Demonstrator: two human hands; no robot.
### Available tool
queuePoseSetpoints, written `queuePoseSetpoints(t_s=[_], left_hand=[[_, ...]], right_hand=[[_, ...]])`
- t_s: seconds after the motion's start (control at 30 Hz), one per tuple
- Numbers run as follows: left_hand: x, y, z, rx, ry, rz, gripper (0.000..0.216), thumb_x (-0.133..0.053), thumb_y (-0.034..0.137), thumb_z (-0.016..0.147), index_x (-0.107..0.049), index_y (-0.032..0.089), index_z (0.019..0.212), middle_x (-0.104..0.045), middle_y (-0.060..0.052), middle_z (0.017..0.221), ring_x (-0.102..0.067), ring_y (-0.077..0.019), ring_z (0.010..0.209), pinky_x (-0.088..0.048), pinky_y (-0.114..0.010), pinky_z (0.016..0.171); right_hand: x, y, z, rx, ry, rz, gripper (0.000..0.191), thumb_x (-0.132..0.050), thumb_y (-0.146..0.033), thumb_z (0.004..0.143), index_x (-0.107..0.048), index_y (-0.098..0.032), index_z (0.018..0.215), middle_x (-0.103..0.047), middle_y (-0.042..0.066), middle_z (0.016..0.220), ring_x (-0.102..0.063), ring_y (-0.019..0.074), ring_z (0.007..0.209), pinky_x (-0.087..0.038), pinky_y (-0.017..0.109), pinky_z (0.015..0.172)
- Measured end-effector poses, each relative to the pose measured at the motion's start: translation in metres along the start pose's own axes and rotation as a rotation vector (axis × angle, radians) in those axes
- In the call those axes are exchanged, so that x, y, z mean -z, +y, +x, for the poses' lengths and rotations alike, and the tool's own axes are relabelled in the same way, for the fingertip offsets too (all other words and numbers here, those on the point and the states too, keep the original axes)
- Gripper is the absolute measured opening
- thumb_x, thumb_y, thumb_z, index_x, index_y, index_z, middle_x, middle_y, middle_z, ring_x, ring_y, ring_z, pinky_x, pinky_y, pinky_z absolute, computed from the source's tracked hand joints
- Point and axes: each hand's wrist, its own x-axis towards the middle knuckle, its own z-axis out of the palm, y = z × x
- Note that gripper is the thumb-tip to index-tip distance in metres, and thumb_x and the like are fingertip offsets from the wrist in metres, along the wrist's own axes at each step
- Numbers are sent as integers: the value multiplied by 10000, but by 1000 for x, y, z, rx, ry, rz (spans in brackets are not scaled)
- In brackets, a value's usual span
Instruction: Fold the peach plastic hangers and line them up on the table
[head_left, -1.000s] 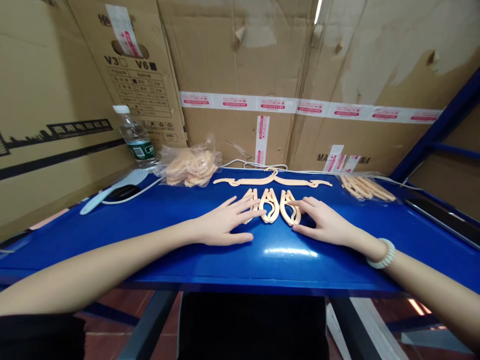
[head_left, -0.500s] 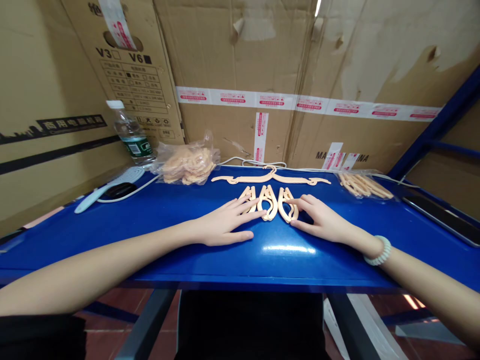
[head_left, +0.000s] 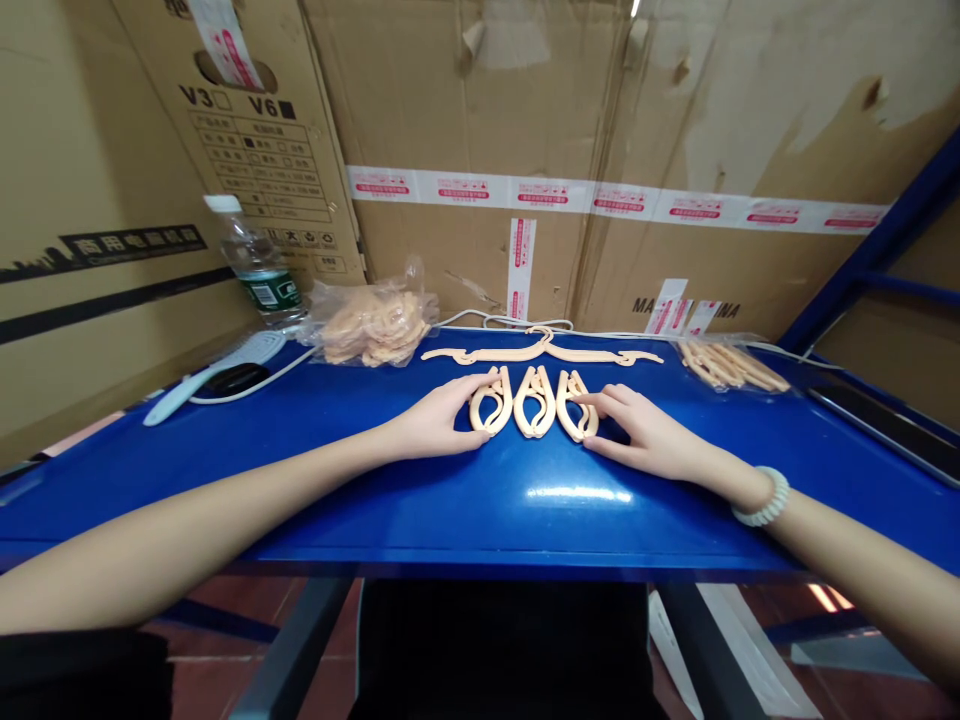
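Three peach folded clothes hangers lie side by side on the blue table (head_left: 420, 520). My left hand (head_left: 431, 415) grips the left folded hanger (head_left: 480, 420), thumb at its lower end and fingers at its upper end. Apart from both hands lies the middle folded hanger (head_left: 518, 405). The right folded hanger (head_left: 564, 412) is between the thumb and fingertips of my right hand (head_left: 645, 432), its right side partly covered. Behind the row, an unfolded hanger (head_left: 502, 354) lies flat with its hook toward the cardboard.
At the back left are a plastic bag of peach hangers (head_left: 375, 330), a water bottle (head_left: 259, 275) and a pale blue hairbrush (head_left: 217, 375). Another bag of peach pieces (head_left: 727, 365) and a phone (head_left: 889, 430) lie at right. Cardboard (head_left: 465, 110) walls the back.
My left hand has drawn back leftward from spread over the left and middle folded hangers, and now grips the left one at its ends. My right hand has stayed at the right folded hanger.
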Motion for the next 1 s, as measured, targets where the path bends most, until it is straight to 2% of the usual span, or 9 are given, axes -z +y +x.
queuePoseSetpoints(t_s=[0.3, 0.4, 0.53, 0.7, 0.8, 0.87, 1.0], left_hand=[[-5, 2, -1, -6, 87, -134, 695, -740, 346, 746, -546, 184, 1394, -549, -163, 1489, -527, -351, 1375, -440, -544, 1156], [-6, 2, 1, 84, 156, -341, 562, -719, 372, 775, -595, 187, 1291, -615, -148, 1398, -603, -319, 1288, -491, -519, 1105], [-7, -2, 6, 234, 327, -555, 418, -731, 410, 772, -641, 174, 1105, -715, -123, 1178, -670, -296, 1154, -504, -511, 1067], [-6, -4, 7, 335, 414, -718, 362, -747, 327, 690, -657, 162, 1001, -733, -92, 1026, -693, -247, 995, -546, -427, 942], [-5, -3, 7, 365, 441, -766, 329, -737, 298, 665, -664, 159, 954, -734, -76, 957, -687, -210, 873, -547, -380, 848], [-5, -2, 8, 369, 441, -788, 299, -729, 285, 657, -674, 159, 922, -734, -67, 926, -679, -196, 826, -544, -369, 824], [-5, -1, 8, 363, 438, -810, 284, -721, 258, 630, -685, 152, 891, -730, -62, 911, -673, -187, 809, -550, -363, 824]], right_hand=[[3, -3, 1, -3, -7, 37, 535, -510, -558, 1032, -548, -210, 1438, -634, 135, 1139, -588, 334, 1038, -499, 513, 927], [5, 0, 2, 2, -20, 84, 489, -476, -542, 1049, -572, -211, 1395, -649, 124, 1104, -594, 321, 1021, -506, 505, 919], [9, 6, 2, 12, -24, 157, 481, -458, -524, 1058, -548, -219, 1418, -674, 96, 1028, -622, 295, 963, -524, 478, 890], [17, 12, 3, -5, -41, 200, 489, -462, -526, 1053, -546, -211, 1418, -699, 79, 1002, -654, 263, 868, -540, 418, 812], [22, 26, 2, -26, -8, 152, 496, -459, -533, 1048, -553, -206, 1409, -706, 83, 1010, -666, 267, 866, -549, 416, 799], [24, 41, 1, -41, 43, 79, 510, -458, -551, 1036, -571, -202, 1391, -706, 102, 1035, -673, 294, 918, -557, 459, 844], [26, 79, -1, -83, 109, -69, 547, -456, -596, 1011, -600, -201, 1362, -667, 164, 1277, -613, 375, 1202, -489, 589, 1052]])
